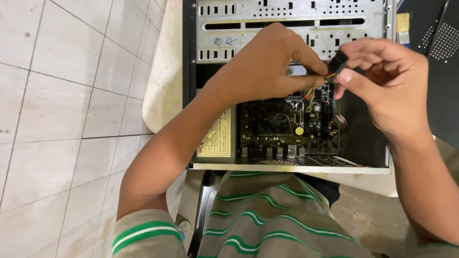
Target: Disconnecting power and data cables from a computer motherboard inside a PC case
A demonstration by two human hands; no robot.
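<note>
An open desktop computer case (287, 19) lies on its side on a pale table. Inside sits a dark motherboard (287, 129) with a fan, beside a power supply box (220, 138) with a yellowish label. My left hand (267, 67) pinches a bundle of coloured wires (313, 93) just behind a black plug (339, 62). My right hand (382, 81) grips that plug between thumb and fingers. Both hands hover over the case's upper middle, touching each other around the connector.
The pale table (165, 86) ends in a rounded corner at left, above a tiled floor (62, 119). A brush with light bristles (403, 26) and a dark perforated panel (442, 43) lie at the upper right. My striped shirt (267, 215) fills the bottom.
</note>
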